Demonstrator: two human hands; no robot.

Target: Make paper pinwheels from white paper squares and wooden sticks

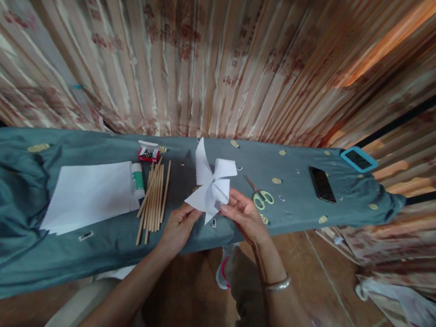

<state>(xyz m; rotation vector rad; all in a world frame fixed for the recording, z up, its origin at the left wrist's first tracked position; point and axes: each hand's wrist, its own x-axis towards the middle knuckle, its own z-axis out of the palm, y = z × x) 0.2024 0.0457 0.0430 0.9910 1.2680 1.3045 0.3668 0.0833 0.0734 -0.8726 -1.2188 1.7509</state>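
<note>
A small red box (148, 157) stands open, metallic pieces (148, 152) inside. Near it lie wooden sticks (153, 197), a glue stick (137, 180) and white sheets (90, 196); scissors (256, 191) and a phone (322, 184) lie farther right. Above the table (288, 215), the left hand's (179, 226) grip pinches the paper pinwheel (209, 188) low down, the right hand's (246, 218) its right side.

Matt paper pinwheel (209, 190), smooth wooden sticks (152, 200), glossy phone (322, 184)

Can't read any text from my end, the curtain print (242, 41) beyond the fingers (239, 201) is just blur.
</note>
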